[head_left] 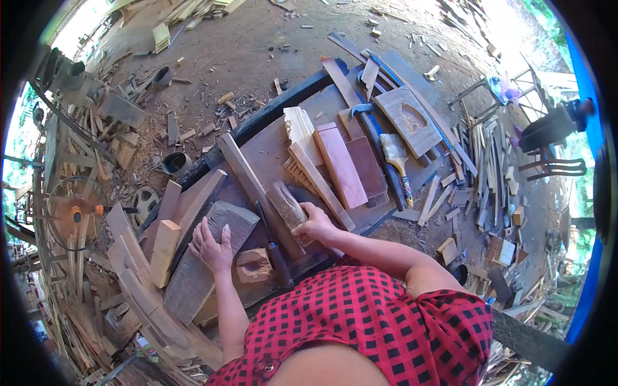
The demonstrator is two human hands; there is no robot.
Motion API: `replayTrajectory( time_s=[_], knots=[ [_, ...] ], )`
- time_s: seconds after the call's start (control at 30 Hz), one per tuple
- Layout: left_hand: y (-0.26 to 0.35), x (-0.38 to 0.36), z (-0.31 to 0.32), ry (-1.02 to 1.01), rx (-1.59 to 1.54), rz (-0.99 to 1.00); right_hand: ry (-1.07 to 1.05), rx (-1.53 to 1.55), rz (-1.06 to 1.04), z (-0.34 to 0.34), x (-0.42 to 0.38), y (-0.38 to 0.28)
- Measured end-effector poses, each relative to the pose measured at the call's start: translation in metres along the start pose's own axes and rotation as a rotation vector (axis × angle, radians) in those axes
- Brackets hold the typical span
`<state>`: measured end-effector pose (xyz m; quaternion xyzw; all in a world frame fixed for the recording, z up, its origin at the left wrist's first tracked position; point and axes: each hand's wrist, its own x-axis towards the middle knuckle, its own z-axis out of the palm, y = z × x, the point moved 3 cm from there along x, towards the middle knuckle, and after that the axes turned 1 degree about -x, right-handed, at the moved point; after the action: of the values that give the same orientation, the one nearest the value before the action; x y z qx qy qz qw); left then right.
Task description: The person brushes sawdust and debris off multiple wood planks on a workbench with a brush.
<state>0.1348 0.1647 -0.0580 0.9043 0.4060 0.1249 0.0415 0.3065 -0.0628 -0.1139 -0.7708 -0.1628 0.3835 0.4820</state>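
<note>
My left hand [214, 249] lies with fingers spread on a broad grey weathered board [193, 283]. My right hand [314, 223] is wrapped round the near end of a short, worn wooden block [286, 203], which lies across a long wooden bar [248, 177]. Between my hands is a chisel-like tool with a dark handle [278, 262], its thin blade pointing away from me. Beside it sits a small wooden block with a rough hollow [253, 265]. To the right of my right hand are a slim wooden strip [322, 186] and a pinkish wooden block [341, 166].
On the right of the workbench [273, 151] lie a claw hammer [362, 110], a paintbrush [396, 157] and a board with an oval recess [407, 119]. Curved wooden pieces [145, 302] lie at the left. A stack of sticks [490, 174] and scattered offcuts cover the ground.
</note>
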Motion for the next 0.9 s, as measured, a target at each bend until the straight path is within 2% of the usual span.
replayTrajectory(
  time_s=[0.03, 0.07, 0.1, 0.13, 0.17, 0.23, 0.27, 0.3, 0.33, 0.43, 0.5, 0.57, 0.67, 0.73, 0.83, 0.9],
  knots=[
    [0.002, 0.002, -0.002, -0.002, -0.028, -0.01, 0.003, 0.006, -0.006, -0.012, -0.002, -0.01],
    [0.006, 0.005, -0.007, 0.006, -0.023, -0.003, -0.095, 0.18, 0.042, -0.022, -0.006, -0.019],
    [0.008, 0.01, -0.009, -0.054, -0.061, -0.101, -0.195, 0.355, 0.089, -0.032, -0.012, -0.027],
    [0.011, 0.015, -0.011, -0.113, -0.101, -0.2, -0.192, 0.407, 0.041, -0.045, -0.02, -0.036],
    [0.019, 0.022, -0.012, -0.105, -0.096, -0.195, -0.193, 0.414, 0.032, -0.062, -0.029, -0.044],
    [0.052, 0.042, -0.015, -0.043, -0.422, -0.011, -0.232, 0.634, 0.161, -0.096, -0.045, -0.053],
    [0.079, 0.05, -0.015, -0.019, -0.506, 0.07, -0.234, 0.642, 0.158, -0.108, -0.047, -0.045],
    [0.114, 0.057, -0.018, 0.003, -0.589, 0.152, -0.14, 0.673, 0.093, -0.123, -0.047, -0.036],
    [0.143, 0.064, -0.015, -0.091, -0.686, 0.17, -0.047, 0.703, 0.03, -0.138, -0.047, -0.026],
    [0.23, 0.083, -0.006, -0.426, -0.896, 0.152, 0.104, 0.794, 0.037, -0.172, -0.046, 0.007],
    [0.263, 0.1, 0.038, -0.385, -0.693, 0.361, 0.128, 0.76, 0.017, -0.187, -0.048, 0.02],
    [0.3, 0.114, 0.056, -0.464, -0.502, 0.402, 0.146, 0.721, 0.002, -0.193, -0.046, 0.031],
    [0.335, 0.126, 0.082, -0.561, -0.346, 0.349, 0.206, 0.678, -0.005, -0.191, -0.043, 0.045],
    [0.35, 0.131, 0.093, -0.605, -0.276, 0.299, 0.35, 0.46, -0.124, -0.194, -0.048, 0.035],
    [0.357, 0.136, 0.112, -0.676, -0.184, 0.242, 0.267, 0.469, -0.017, -0.196, -0.049, 0.037],
    [0.358, 0.138, 0.122, -0.698, -0.158, 0.218, 0.286, 0.362, -0.081, -0.193, -0.047, 0.042]
  ],
)
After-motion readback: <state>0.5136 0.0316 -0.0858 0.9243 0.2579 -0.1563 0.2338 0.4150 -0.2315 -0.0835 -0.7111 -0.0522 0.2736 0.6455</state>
